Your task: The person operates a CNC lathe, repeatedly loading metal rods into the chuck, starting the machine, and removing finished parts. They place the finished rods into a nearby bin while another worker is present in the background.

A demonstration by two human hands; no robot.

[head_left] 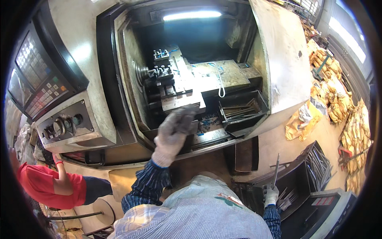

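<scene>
My left hand (175, 130), in a white work glove with dark soiled fingers, is raised before the opening of a lathe (106, 79). Its fingers are bunched together and slightly blurred; whatever they may hold is hidden. Just beyond it is the tool slide (179, 101) with bolted tool holders (162, 71), close to the chuck (141, 73). Down at the right, my gloved right hand (271, 196) is closed around a slim metal rod (276, 171) that points upward. That hand is over a dark bin (296, 181) with metal rods lying in it.
Inside the lathe, a black tray (259, 99) holds several thin rods, and a white hose (219, 79) lies across the bed. A control panel (43, 79) stands at the left. A person in red (55, 185) is at the lower left. Yellow-wrapped bundles (334, 91) line the right side.
</scene>
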